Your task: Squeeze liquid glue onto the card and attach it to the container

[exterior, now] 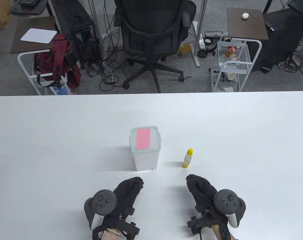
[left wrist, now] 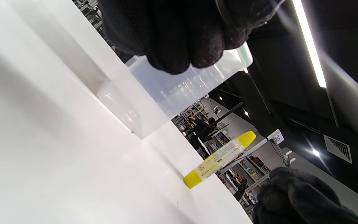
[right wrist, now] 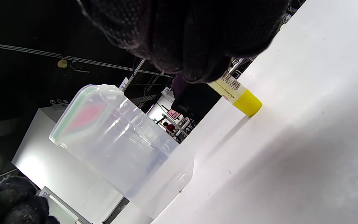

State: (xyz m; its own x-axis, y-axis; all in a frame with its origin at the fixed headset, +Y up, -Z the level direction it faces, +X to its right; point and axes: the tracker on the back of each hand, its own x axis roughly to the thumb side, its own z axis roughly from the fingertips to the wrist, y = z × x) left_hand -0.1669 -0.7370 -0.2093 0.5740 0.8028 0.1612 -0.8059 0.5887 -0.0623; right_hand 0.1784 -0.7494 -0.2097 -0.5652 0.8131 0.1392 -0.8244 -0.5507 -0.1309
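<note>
Two hands in black gloves rested at the near edge of the white worktop. Each had a dark tracker strapped on its back. The left hand sat just in front of the tall clear plastic container with the pale green rim. The right hand sat just in front of the small yellow glue bottle.

Both hands held nothing. Their fingers looked loosely curled. How far open they were could not be told for sure.

The container stood upright in the middle of the worktop. A pink paper card lay flat on top of its lid. It looked like the card was already stuck on, so the job seemed nearly done or done.

The glue bottle stood up with its yellow cap on, to the right of the container and apart from it. Its long side pointed up, leaning a little away from the person. It was straight ahead of the right hand's fingers, so that hand was the nearer one to pick it up.
</note>
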